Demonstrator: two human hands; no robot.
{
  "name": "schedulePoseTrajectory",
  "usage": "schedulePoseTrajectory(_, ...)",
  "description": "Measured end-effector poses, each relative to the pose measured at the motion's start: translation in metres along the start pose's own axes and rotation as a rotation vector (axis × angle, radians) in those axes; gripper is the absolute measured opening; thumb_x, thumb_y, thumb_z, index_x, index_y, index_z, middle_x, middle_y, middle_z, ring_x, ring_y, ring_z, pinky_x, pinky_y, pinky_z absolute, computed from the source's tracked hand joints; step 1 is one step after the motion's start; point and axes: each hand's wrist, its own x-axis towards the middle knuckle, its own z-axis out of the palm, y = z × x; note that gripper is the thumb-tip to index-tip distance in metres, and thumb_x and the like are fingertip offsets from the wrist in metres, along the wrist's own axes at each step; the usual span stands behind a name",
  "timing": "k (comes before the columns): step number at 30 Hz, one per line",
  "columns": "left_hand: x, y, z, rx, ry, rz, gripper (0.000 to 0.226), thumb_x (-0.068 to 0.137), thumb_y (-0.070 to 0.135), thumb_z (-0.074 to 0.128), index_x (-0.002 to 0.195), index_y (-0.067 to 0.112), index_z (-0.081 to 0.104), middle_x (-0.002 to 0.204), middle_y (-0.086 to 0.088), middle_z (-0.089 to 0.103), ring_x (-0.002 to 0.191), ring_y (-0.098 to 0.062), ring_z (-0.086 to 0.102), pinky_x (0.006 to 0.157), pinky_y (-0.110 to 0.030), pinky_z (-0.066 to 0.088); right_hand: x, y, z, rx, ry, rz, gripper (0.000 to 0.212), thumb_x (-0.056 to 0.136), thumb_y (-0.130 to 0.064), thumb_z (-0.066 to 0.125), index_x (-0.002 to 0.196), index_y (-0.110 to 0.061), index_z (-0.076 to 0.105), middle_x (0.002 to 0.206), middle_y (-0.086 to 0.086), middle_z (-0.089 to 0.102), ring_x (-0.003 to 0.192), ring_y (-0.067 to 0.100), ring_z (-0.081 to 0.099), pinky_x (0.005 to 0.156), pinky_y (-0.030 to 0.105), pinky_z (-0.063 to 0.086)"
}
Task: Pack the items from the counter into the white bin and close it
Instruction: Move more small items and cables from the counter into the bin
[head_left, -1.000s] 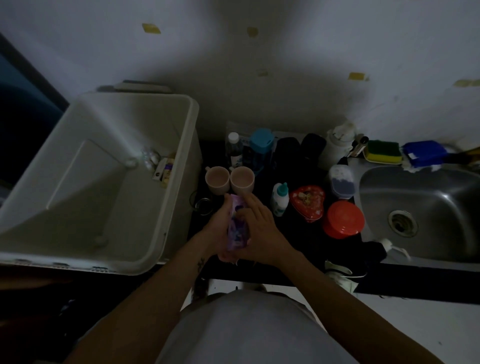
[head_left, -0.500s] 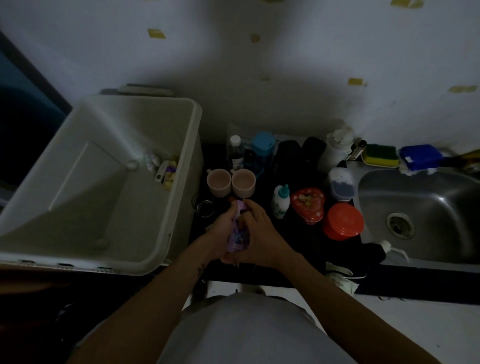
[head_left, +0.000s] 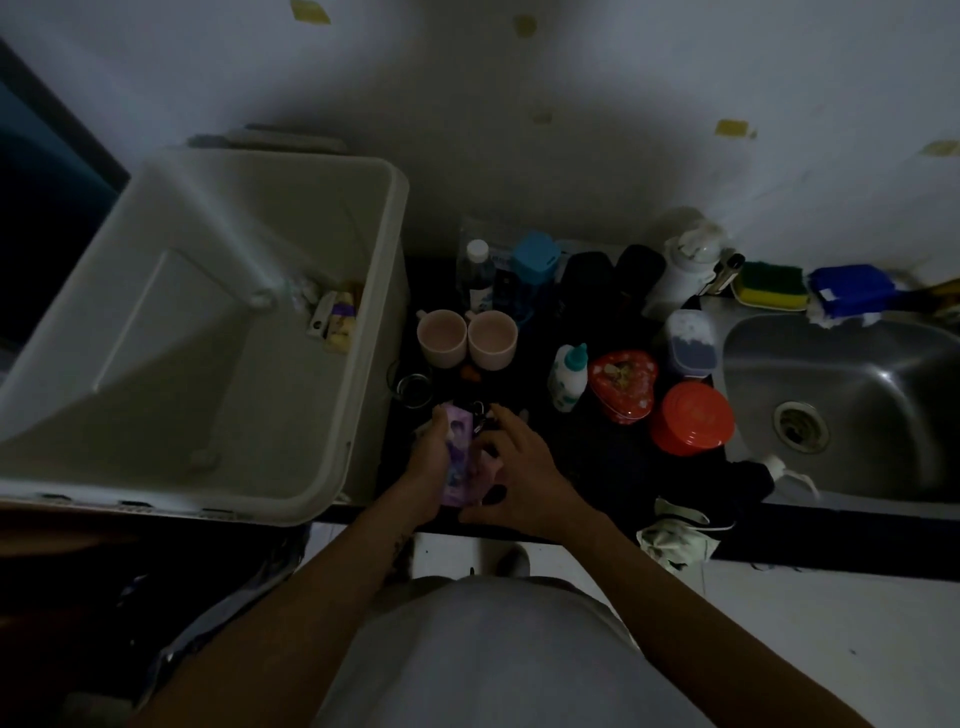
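1. My left hand (head_left: 431, 460) grips the purple packet (head_left: 457, 452), thumb curled over its face, just right of the white bin (head_left: 363, 332).
2. My right hand (head_left: 524, 467) lies at the packet's side away from the bin, fingers spread; whether it grips, I cannot tell.
3. Small packets (head_left: 340, 317) lie inside the bin's far right corner.
4. Two pink cups (head_left: 467, 338) stand right of the bin.

very dim, underexposed; heavy shadow over wall centre; wide-angle bending at edges; soft grain.
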Motion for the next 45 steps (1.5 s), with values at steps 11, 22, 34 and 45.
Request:
schedulePoseTrajectory(11, 0.003, -0.025, -0.044, -0.095, 0.16, -0.012, 0.066, 0.099, 0.056, 0.03, 0.14, 0.008, 0.048, 0.139, -0.019, 0.051, 0.127, -0.035, 0.049, 0.091, -0.038, 0.043, -0.024, 0.03, 0.024, -0.081, -0.001, 0.329, 0.06, 0.085, -0.033, 0.062, 0.142, -0.022, 0.046, 0.139, 0.009, 0.044, 0.127, 0.031, 0.037, 0.103, 0.041, 0.037)
schedulePoseTrajectory(22, -0.004, -0.029, -0.054, -0.086, 0.207, 0.013, 0.064, 0.101, 0.053, 0.032, 0.137, 0.004, 0.05, 0.133, -0.024, 0.055, 0.1, -0.035, 0.06, 0.084, -0.037, 0.048, 0.018, 0.015, 0.039, -0.225, -0.133, 0.182, 0.062, 0.078, -0.019, 0.068, 0.138, -0.026, 0.05, 0.132, -0.002, 0.057, 0.13, 0.025, 0.039, 0.104, 0.033, 0.024)
schedulePoseTrajectory(34, -0.018, 0.003, -0.047, -0.073, 0.189, 0.041, 0.055, 0.105, 0.041, 0.025, 0.148, 0.008, 0.034, 0.149, -0.016, 0.04, 0.135, -0.034, 0.04, 0.104, -0.039, 0.035, 0.014, 0.016, 0.033, -0.397, -0.102, 0.085, 0.052, 0.073, -0.011, 0.069, 0.124, -0.015, 0.06, 0.12, 0.009, 0.059, 0.12, 0.032, 0.051, 0.098, 0.045, 0.035)
schedulePoseTrajectory(45, -0.033, 0.035, -0.008, 0.016, 0.094, 0.188, 0.047, 0.103, 0.048, 0.025, 0.103, 0.019, 0.062, 0.082, -0.006, 0.065, 0.065, -0.021, 0.063, 0.056, -0.029, 0.054, 0.026, 0.007, 0.001, 0.062, 0.102, 0.275, 0.02, 0.093, -0.028, 0.06, 0.101, -0.013, 0.051, 0.088, -0.001, 0.056, 0.071, 0.017, 0.054, 0.062, 0.037, 0.049)
